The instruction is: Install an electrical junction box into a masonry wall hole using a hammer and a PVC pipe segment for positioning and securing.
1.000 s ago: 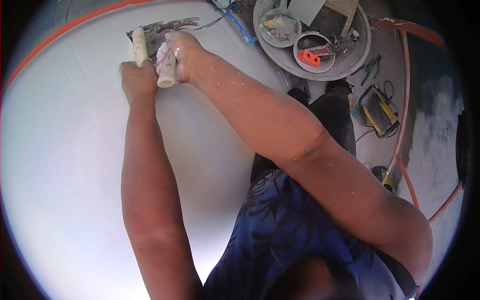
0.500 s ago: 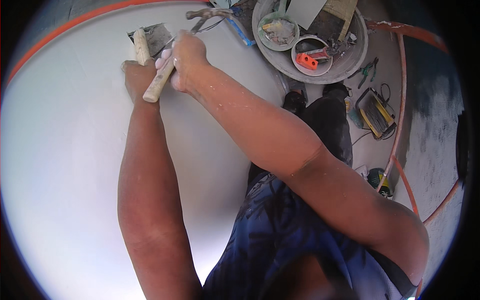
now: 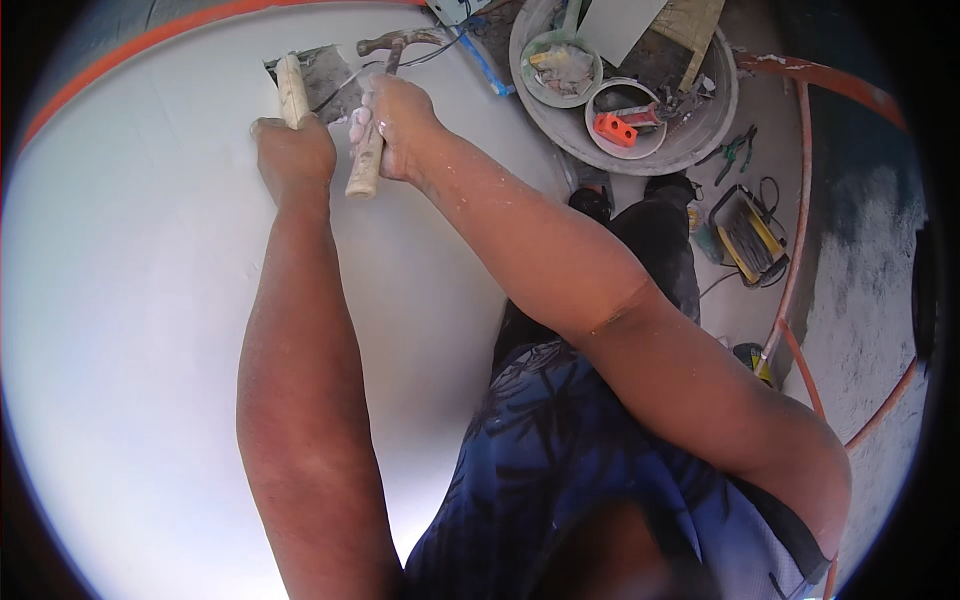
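A large smooth white surface [image 3: 140, 300] has a rough rectangular opening [image 3: 328, 72] near its top, grey inside, with a thin dark cable beside it. My left hand [image 3: 298, 160] is closed around the lower end of a pale, whitish wooden stick [image 3: 292, 90], whose upper part lies over the opening's left edge. Just to the right, my right hand [image 3: 402, 125] grips a claw hammer [image 3: 366, 172] by its light handle. The hammer's metal head points up past the hand, apart from the stick. Whatever the stick's far end touches cannot be made out.
A round grey tub [image 3: 650, 160] holds two small buckets, one with an orange block [image 3: 615, 129]. On the floor lie green-handled pliers [image 3: 737, 150] and a yellow-and-black framed device [image 3: 750, 235]. Orange pipes [image 3: 806, 180] run along the right.
The hammer has swung more upright and shifted right, away from my left hand. The whole view has moved slightly; my left hand still holds the stick.
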The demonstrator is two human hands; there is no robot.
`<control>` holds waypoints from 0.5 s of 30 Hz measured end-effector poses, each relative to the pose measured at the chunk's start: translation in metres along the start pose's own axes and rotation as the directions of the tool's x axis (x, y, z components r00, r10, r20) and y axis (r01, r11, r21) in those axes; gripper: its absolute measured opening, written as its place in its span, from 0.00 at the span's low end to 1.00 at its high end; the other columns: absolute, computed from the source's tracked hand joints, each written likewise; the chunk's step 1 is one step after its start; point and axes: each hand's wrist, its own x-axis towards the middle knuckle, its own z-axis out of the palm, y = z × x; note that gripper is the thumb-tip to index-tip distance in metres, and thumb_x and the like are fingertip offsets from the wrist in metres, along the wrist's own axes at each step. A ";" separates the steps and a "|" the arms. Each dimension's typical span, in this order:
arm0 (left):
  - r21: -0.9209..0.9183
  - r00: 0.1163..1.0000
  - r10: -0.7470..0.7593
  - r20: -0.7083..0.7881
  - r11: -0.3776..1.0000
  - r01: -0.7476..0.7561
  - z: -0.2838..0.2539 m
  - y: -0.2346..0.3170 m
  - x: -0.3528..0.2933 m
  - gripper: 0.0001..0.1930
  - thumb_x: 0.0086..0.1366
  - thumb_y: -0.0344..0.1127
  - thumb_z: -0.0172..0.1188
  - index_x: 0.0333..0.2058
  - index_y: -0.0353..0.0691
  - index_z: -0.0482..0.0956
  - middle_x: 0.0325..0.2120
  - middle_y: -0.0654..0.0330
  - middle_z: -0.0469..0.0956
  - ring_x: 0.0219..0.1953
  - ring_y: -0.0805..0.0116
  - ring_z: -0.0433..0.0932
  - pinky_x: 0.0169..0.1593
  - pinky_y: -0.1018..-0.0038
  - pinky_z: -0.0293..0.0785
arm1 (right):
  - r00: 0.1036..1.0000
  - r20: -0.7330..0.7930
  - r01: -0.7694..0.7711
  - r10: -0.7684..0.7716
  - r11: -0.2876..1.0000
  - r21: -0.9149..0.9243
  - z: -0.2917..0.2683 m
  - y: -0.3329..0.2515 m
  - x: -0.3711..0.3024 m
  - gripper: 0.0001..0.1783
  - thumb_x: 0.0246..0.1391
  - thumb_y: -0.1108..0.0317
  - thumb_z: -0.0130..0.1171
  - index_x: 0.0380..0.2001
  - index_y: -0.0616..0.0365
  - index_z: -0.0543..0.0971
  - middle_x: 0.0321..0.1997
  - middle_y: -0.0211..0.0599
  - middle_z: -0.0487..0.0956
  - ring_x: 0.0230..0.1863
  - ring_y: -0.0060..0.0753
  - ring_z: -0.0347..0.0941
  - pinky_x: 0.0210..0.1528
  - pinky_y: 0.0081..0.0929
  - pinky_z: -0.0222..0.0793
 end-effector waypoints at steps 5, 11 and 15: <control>-0.014 0.999 0.049 -0.003 0.999 -0.049 0.008 0.006 0.001 0.22 0.56 0.43 0.59 0.40 0.28 0.71 0.38 0.41 0.77 0.42 0.44 0.78 0.47 0.59 0.72 | 0.999 -0.021 0.029 -0.024 0.964 0.263 0.002 -0.004 0.014 0.10 0.62 0.58 0.44 0.33 0.52 0.63 0.17 0.28 0.64 0.17 0.27 0.61 0.25 0.30 0.65; -0.042 0.999 -0.010 -0.049 0.999 0.008 0.008 -0.003 0.003 0.24 0.57 0.45 0.60 0.40 0.27 0.70 0.38 0.41 0.77 0.42 0.43 0.78 0.48 0.58 0.71 | 0.996 -0.058 0.067 -0.065 0.997 0.026 0.000 0.011 -0.011 0.11 0.62 0.59 0.43 0.29 0.52 0.64 0.16 0.28 0.65 0.15 0.29 0.62 0.20 0.35 0.62; 0.018 0.994 0.103 -0.026 0.995 -0.102 0.015 0.000 0.007 0.22 0.58 0.44 0.59 0.40 0.28 0.69 0.35 0.43 0.77 0.35 0.49 0.80 0.39 0.60 0.76 | 0.983 0.167 -0.068 0.081 0.994 -0.085 -0.009 -0.012 0.023 0.12 0.64 0.56 0.41 0.30 0.49 0.62 0.16 0.28 0.64 0.14 0.30 0.61 0.21 0.34 0.62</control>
